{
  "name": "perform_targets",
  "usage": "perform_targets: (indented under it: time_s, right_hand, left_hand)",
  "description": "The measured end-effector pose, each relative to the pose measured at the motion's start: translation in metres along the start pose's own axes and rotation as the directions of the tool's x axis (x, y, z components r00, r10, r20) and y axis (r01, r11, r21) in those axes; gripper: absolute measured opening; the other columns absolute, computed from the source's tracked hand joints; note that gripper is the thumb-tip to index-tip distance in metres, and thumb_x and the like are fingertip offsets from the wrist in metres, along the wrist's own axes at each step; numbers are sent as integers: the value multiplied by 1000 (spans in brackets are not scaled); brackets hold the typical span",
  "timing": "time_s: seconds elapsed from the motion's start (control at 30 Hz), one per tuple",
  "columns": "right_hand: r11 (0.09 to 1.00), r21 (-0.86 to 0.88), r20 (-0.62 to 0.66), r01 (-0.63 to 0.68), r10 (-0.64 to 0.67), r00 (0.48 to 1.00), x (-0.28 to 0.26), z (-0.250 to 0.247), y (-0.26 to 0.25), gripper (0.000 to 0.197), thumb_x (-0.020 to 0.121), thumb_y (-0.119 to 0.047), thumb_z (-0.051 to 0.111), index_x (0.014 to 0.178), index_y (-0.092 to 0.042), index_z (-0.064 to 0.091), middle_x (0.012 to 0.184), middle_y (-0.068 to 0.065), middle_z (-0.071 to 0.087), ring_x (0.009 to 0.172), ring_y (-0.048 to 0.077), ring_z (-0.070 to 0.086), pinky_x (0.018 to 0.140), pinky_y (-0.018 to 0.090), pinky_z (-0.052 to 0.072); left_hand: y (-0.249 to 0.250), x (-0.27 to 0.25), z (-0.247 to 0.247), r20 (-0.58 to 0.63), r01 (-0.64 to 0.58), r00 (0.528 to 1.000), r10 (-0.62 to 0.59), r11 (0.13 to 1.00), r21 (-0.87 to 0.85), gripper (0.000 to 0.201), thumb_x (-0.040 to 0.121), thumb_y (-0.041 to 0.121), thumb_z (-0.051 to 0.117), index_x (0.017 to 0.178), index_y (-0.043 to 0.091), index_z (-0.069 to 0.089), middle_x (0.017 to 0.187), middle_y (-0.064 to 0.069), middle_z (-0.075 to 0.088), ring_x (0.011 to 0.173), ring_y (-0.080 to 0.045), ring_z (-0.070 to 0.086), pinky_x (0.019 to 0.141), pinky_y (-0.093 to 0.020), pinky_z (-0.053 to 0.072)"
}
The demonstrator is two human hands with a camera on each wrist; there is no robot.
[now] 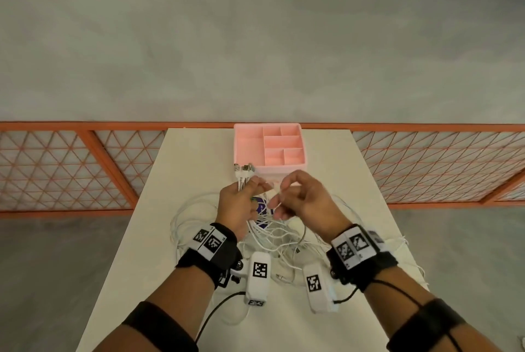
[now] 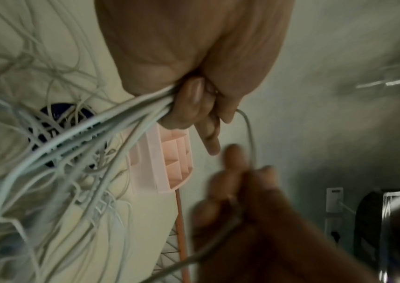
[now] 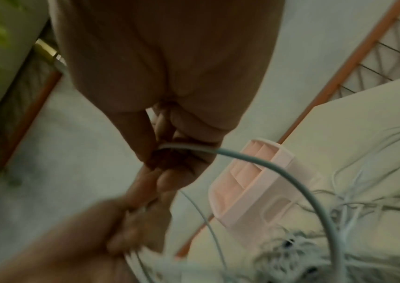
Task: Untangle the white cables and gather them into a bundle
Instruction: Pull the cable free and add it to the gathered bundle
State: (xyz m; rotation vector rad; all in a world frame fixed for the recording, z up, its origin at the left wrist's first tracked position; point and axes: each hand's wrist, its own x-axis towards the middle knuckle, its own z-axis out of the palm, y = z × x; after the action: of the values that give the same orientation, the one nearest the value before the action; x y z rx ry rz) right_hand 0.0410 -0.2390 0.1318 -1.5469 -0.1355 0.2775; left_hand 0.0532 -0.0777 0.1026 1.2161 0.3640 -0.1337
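Left hand (image 1: 237,204) fingers curled round gathered white cables (image 2: 131,109), plugs (image 1: 243,169) sticking beyond fingertips. Right hand (image 1: 298,198) pinches single cable (image 3: 254,159). Tangle (image 1: 278,235) on table (image 1: 193,158) beneath fingers.

White cables (image 1: 272,233) lie over a dark blue patch (image 1: 262,211) on a cream table (image 1: 199,158), beside a pale pink organiser (image 1: 247,147), with an orange lattice fence (image 1: 71,167) on grey floor (image 1: 255,39), and black wristbands (image 1: 211,263) carrying black-and-white square-patterned tags (image 1: 208,241).
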Motion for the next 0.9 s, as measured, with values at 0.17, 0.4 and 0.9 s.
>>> perform_targets:
  time_s: [0.17, 0.4, 0.9]
  right_hand:
    - [968, -96, -47, -231, 228, 973, -5, 12, 41, 13, 92, 8, 49, 95, -5, 48, 79, 24, 70, 60, 30, 65, 57, 35, 50]
    - [962, -167, -106, -216, 200, 974, 13, 11, 24, 27, 80, 6, 51, 90, -9, 71, 84, 8, 71, 77, 17, 64, 71, 27, 44]
    - [717, 693, -280, 74, 174, 944, 41, -33, -51, 24, 102, -23, 44, 86, -13, 58, 60, -3, 42, 48, 11, 40, 62, 30, 48]
  left_hand:
    - [4, -2, 3, -42, 17, 999, -19, 999, -45, 17, 100, 12, 55, 98, 4, 70, 85, -10, 75, 37, -6, 29, 35, -18, 24]
    - [-3, -15, 7, 32, -60, 998, 55, 979, 195, 19, 97, 12, 56, 95, -3, 69, 60, -5, 55, 37, -9, 33, 37, -18, 24]
    - [-24, -23, -28, 54, 11, 998, -27, 964, 267, 25, 103, 23, 55, 90, 6, 68, 60, -1, 52, 42, -7, 31, 40, -18, 23]
